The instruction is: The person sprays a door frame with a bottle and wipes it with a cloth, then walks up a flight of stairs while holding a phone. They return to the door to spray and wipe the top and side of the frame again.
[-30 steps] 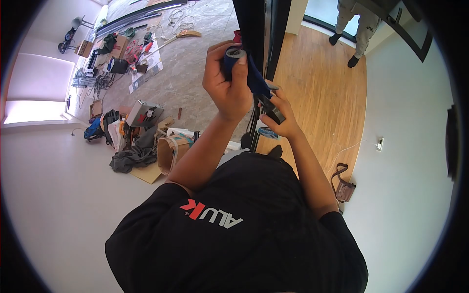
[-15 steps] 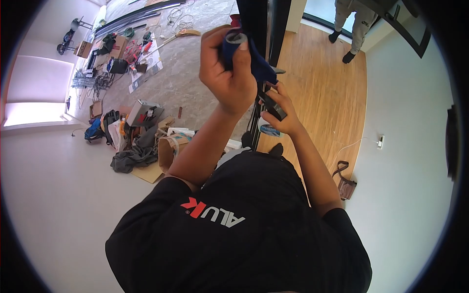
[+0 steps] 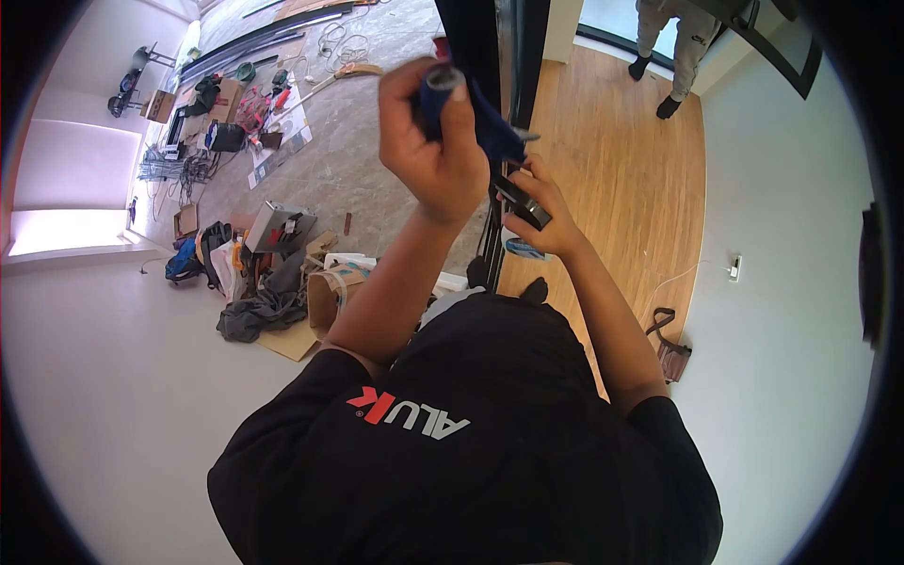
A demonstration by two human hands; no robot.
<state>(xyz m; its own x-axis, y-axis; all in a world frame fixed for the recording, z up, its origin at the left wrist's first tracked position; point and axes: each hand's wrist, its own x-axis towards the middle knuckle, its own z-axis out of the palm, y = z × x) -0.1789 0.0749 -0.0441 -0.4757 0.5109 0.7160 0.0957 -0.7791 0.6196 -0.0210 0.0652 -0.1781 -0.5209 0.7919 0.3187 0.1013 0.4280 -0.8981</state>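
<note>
My left hand [image 3: 436,155] is closed around a blue tool [image 3: 492,132] with a round, grey-ended barrel, the thumb lying along that end. From the barrel, its blue body slants down toward my right hand, and a short grey tip sticks out at the far side. My right hand [image 3: 541,212] is closed on a dark, block-shaped piece [image 3: 521,201], whose kind I cannot tell, just below the blue tool. Both hands are raised beside a black upright frame [image 3: 513,71]. Beneath my right hand shows a blue-and-white labelled item [image 3: 524,249], partly hidden.
Another person [image 3: 673,52] stands on the wooden floor [image 3: 612,160] at the far right. On the left tiled floor lie a metal case [image 3: 282,226], bags [image 3: 202,254], a cardboard box [image 3: 325,297], cables and long dark profiles [image 3: 254,42]. A brown bag [image 3: 672,358] rests by the right wall.
The view has shifted slightly, and my left hand with the blue tool has moved a little left and tilted. My right hand keeps its hold.
</note>
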